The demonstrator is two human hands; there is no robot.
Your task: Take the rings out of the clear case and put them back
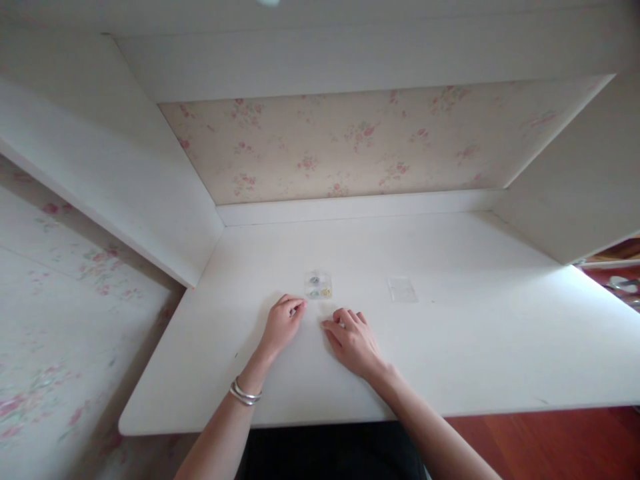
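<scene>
A small clear plastic box (pixel 318 285) lies on the white desk, divided into compartments. Inside it are little dark, green and gold-yellow items, too small to name. My left hand (pixel 285 325), with silvery bangles on the wrist, rests just in front of the box's left corner. Its thumb and forefinger are pinched together, and anything between them is hidden. Nearer to me, right of the box, my right hand (pixel 354 341) lies on the desk with fingers curled in toward the thumb. Whether it holds some tiny thing I cannot make out.
A flat, clear square piece (pixel 403 290), perhaps a lid, lies to the right of the box. White panels flank the desk (pixel 480 333) on both sides, with a shelf above. Flowered wallpaper (pixel 350 147) covers the back. Tiny specks dot the desktop.
</scene>
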